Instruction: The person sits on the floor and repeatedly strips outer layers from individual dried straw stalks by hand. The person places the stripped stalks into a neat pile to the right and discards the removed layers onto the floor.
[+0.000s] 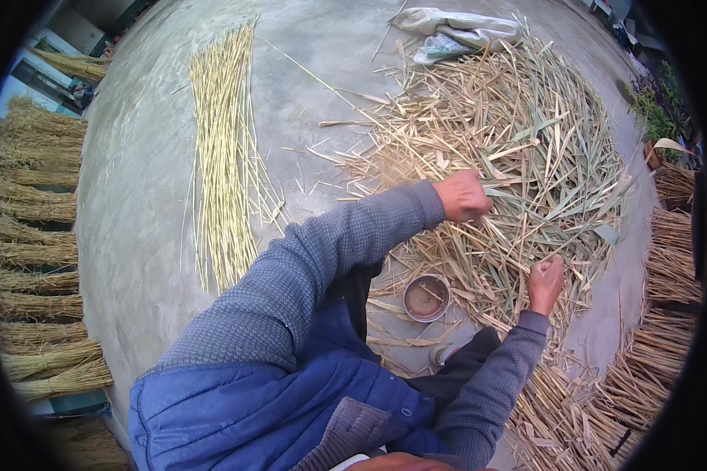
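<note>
Both my hands are closed over a wide heap of dry leaves and husks [558, 157]. My left hand [463, 196] is a fist above the near left part of the heap, gripping a thin dry stalk mostly lost against the litter. Lower and to the right, my right hand [546, 281] is pinched shut, with a pale stalk seeming to run from it toward the left hand. On the left, a long bunch of yellow stripped stalks [224, 157] lies on the concrete. A round metal bowl [426, 298] with brown contents sits near my feet.
Tied straw bundles [35, 204] line the far left side. More brown stalks [672, 263] are stacked along the right, and others [562, 416] lie at lower right. A white woven sack [463, 30] rests at the heap's far edge. Green plants [658, 106] stand at upper right.
</note>
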Tool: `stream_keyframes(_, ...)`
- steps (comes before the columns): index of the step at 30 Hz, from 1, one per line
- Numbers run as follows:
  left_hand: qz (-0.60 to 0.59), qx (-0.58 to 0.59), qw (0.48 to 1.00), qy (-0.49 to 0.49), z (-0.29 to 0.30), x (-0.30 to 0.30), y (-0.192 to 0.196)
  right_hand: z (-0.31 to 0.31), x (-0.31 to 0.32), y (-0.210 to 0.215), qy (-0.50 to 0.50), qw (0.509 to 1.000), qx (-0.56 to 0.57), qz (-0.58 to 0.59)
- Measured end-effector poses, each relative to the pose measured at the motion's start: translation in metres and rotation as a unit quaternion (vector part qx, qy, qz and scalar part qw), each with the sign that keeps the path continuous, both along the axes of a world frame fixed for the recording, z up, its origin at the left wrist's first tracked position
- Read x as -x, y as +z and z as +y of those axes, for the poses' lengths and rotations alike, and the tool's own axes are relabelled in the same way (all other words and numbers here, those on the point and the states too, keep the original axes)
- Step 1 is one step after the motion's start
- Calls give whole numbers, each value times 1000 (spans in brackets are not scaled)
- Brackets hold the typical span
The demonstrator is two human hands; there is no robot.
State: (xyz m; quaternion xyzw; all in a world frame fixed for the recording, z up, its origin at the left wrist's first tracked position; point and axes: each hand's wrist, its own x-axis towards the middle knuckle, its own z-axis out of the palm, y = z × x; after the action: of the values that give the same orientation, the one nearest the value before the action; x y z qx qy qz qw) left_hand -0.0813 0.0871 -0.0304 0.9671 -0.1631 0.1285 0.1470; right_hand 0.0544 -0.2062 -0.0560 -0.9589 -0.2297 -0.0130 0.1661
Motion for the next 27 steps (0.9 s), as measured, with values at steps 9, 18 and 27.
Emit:
stream_keyframes(9, 63, -221, 966, 118, 73, 204, 46, 16, 10, -20, 21, 960, -265, 91)
stream_keyframes(18, 381, -284, 853, 213, 137, 519, -28, -11, 18, -56, 134, 961, -172, 169)
stream_keyframes(27, 627, -155, 733, 213, 144, 599, -133, -100, 32, 19, 60, 902, -395, 165)
